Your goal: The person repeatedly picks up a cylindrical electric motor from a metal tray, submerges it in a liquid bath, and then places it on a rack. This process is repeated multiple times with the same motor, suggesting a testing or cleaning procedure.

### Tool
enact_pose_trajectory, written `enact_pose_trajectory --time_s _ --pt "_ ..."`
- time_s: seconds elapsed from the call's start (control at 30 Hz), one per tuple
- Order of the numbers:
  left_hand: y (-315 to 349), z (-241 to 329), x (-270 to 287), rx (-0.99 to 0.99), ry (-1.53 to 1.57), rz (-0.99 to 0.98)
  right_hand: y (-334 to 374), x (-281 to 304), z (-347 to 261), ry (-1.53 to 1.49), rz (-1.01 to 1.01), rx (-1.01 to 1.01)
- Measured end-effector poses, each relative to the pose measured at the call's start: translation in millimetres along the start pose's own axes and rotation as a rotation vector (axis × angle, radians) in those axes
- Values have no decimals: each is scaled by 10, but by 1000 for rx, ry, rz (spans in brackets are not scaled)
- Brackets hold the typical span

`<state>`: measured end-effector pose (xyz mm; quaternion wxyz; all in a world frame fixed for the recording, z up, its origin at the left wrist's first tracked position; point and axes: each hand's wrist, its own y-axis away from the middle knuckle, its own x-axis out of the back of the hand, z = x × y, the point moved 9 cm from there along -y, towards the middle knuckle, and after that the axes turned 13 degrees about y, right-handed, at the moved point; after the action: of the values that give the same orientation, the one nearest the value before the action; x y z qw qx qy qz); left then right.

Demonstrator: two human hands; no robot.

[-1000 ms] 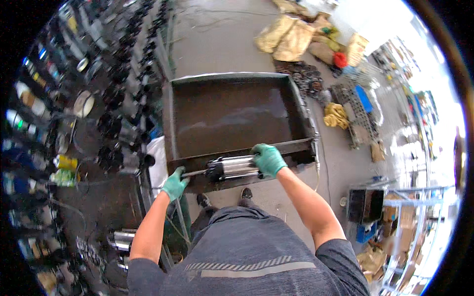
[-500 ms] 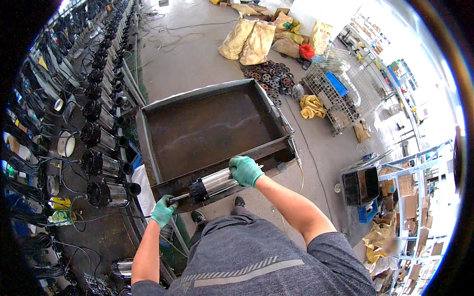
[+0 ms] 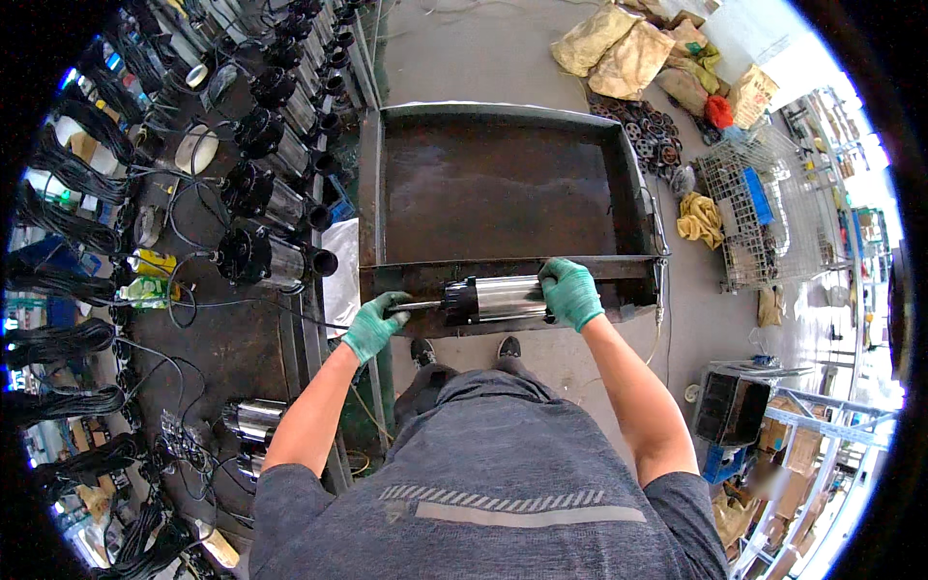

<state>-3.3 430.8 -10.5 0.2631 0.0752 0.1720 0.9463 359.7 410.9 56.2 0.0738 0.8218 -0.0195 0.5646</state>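
A silver cylindrical motor or pump body [image 3: 510,298] with a black end piece [image 3: 460,301] lies level across the near, narrow section of a dark metal tray [image 3: 527,259]. My right hand [image 3: 572,293], in a green glove, is closed over the body's right end. From the black end piece a thin metal rod [image 3: 418,305] runs left, and its dark tip is between the fingers of my green-gloved left hand [image 3: 375,324]. Whether the rod is a tool or part of the body I cannot make out. My gloves hide both ends.
Rows of similar motors [image 3: 266,259] with black cables [image 3: 68,340] crowd a bench on the left. Beyond the tray's right side are a pile of black wheels [image 3: 650,130], sacks [image 3: 630,58] and a wire cage [image 3: 773,217]. A black crate [image 3: 732,406] stands at lower right.
The whole view has turned and shifted, so the tray now appears squarer and further right. Both hands keep their hold on the motor body and rod.
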Motion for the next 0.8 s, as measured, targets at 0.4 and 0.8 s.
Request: enact_pose_trajectory --time_s 0.4,0.8 --pt "-130 -263 68 93 -259 -20 0 48 -20 -31 48 31" --pt "-125 -214 67 -58 -203 6 11 30 -35 8 25 21"
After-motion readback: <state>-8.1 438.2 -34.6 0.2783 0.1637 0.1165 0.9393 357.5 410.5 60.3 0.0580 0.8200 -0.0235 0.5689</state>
